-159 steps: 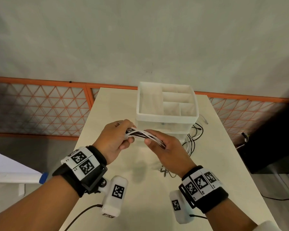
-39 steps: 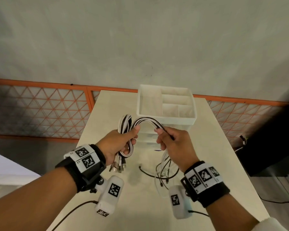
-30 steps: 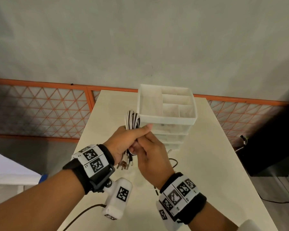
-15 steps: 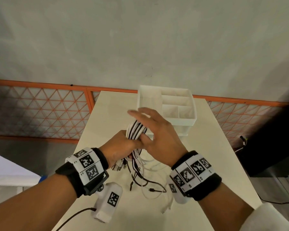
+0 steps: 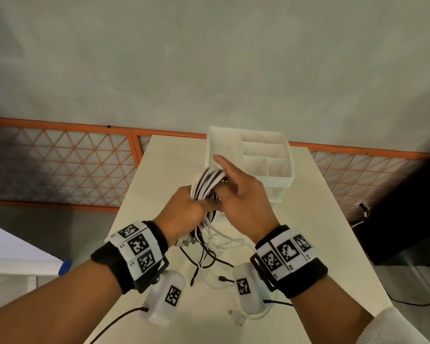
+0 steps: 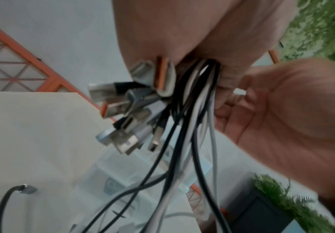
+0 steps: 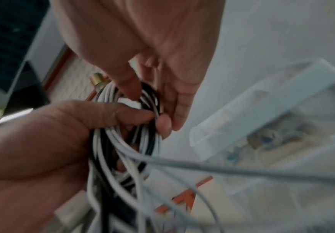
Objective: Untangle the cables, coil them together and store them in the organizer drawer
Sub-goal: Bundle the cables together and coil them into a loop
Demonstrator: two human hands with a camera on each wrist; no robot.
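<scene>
Left hand (image 5: 189,209) clenched round a bundle of black and white cables (image 5: 206,182), raised above the tabletop (image 5: 308,232), one looped bend poking out over the fist. Right hand (image 5: 241,194) pressed against that same loop, forefinger stretched out straight across its top, remaining fingers loosely bent beside the strands, nothing plainly gripped. Seen from the right wrist, left thumb (image 7: 135,113) clamped over several turns of white and black cord, right fingertips (image 7: 130,91) touching the top of the coil. Seen from the left wrist, a cluster of USB plugs (image 6: 126,110) sticking out below the fist, roughly eight, exact count blurred, two with orange inserts; loose tails of both colours trailing down from the fist. Under both wrists, free cable ends (image 5: 209,264) sprawled on the cream tabletop, number of separate cables impossible to count. Just behind the hands, one white organizer (image 5: 289,180) standing on the tabletop: open tray on top split into four compartments, translucent drawers (image 7: 262,141) beneath, all shut as far as visible, drawer count unclear. Beyond the tabletop, an orange lattice fence (image 5: 60,165) along a grey wall.
</scene>
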